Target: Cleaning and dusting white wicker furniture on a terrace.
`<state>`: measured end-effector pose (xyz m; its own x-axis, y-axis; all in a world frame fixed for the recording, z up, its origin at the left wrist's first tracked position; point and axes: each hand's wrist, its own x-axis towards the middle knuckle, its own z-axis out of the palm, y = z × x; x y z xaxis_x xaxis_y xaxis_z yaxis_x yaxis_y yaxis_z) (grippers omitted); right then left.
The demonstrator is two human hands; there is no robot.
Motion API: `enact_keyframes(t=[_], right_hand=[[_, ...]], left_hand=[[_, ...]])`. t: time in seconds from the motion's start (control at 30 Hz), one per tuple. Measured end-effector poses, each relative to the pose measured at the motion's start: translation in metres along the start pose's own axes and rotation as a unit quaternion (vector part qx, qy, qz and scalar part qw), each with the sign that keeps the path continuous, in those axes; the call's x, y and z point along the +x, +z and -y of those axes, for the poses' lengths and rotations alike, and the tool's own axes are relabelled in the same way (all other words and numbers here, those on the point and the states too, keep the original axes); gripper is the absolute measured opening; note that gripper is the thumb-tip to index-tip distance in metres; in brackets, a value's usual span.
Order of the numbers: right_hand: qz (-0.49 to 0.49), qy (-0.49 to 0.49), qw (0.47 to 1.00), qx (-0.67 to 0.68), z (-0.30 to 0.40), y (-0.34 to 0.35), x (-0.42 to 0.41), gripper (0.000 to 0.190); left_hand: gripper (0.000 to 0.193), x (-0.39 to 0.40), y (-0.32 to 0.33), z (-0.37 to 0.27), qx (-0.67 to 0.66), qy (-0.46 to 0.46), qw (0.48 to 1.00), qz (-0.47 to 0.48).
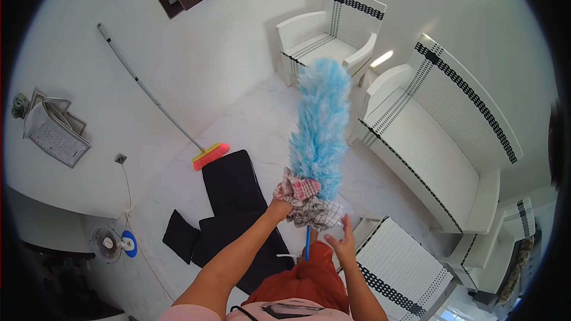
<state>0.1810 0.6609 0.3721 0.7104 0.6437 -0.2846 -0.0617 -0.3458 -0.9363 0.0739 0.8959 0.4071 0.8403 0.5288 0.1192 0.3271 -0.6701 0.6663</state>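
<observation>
A fluffy light-blue duster (320, 129) stands out in front of me, its blue handle (308, 243) pointing back toward my body. Bunched checked cloths (312, 209), one with a reddish patch, wrap around the duster's lower end. My left hand (280, 208) grips these cloths against the duster; its fingers are mostly hidden by the fabric. To the right, my right hand (342, 241) has its fingers apart and holds nothing. Its fingertips are close to the cloths' edge, beside something clear and hard to make out.
Black cushions (229, 183) lie on the pale floor at left, near a broom (209, 156) leaning on the wall. A fan (109, 244) with a cord stands lower left. White woven furniture includes an armchair (330, 44), a bench (424, 142) and a table (401, 258).
</observation>
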Motion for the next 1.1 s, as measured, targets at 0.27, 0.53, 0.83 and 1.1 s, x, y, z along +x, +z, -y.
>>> enact_keyframes(t=[0.27,0.53,0.83,1.1], right_hand=[[0.193,0.087,0.977,-0.015,-0.001,0.06,0.095,0.031],[0.167,0.056,0.977,-0.117,0.074,0.03,0.233,0.023],[0.011,0.131,0.977,0.168,0.135,0.104,0.388,0.018],[-0.226,0.114,0.962,0.097,0.086,0.211,0.588,0.03]], left_hand=[[0.04,0.121,-0.013,0.105,-0.692,-0.174,0.674,-0.19],[0.04,0.121,-0.069,0.152,-0.44,-0.371,0.814,-0.083],[0.048,0.135,-0.147,0.226,-0.746,-0.331,0.544,-0.196],[0.043,0.291,-0.198,0.349,-0.694,-0.387,0.584,-0.164]])
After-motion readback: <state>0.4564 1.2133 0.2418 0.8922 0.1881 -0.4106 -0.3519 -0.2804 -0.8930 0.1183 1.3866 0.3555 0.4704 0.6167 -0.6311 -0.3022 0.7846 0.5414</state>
